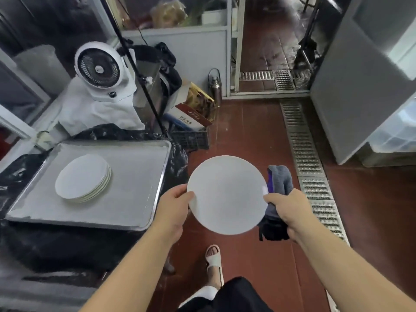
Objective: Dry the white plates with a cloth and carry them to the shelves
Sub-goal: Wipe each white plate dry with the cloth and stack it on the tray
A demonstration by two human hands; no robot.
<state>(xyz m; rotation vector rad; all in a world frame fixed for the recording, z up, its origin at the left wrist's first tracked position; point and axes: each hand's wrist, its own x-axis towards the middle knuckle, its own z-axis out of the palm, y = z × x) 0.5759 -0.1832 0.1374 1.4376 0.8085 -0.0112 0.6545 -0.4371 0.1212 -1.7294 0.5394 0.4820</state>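
A white plate (227,194) is held flat above the red floor, between both hands. My left hand (174,204) grips its left rim, thumb on top. My right hand (287,210) grips a grey and purple cloth (279,181) against the plate's right rim; part of the cloth hangs below the hand. A stack of several white plates (82,179) lies on a metal tray (135,167) to the left. No shelves are clearly in view.
The tray rests on black plastic sheeting (56,244). A white fan (99,68), a black crate (191,138) with boxes and a thermos flask (216,86) stand behind. A metal floor drain grate (308,158) runs along the right, next to a grey cabinet (360,86).
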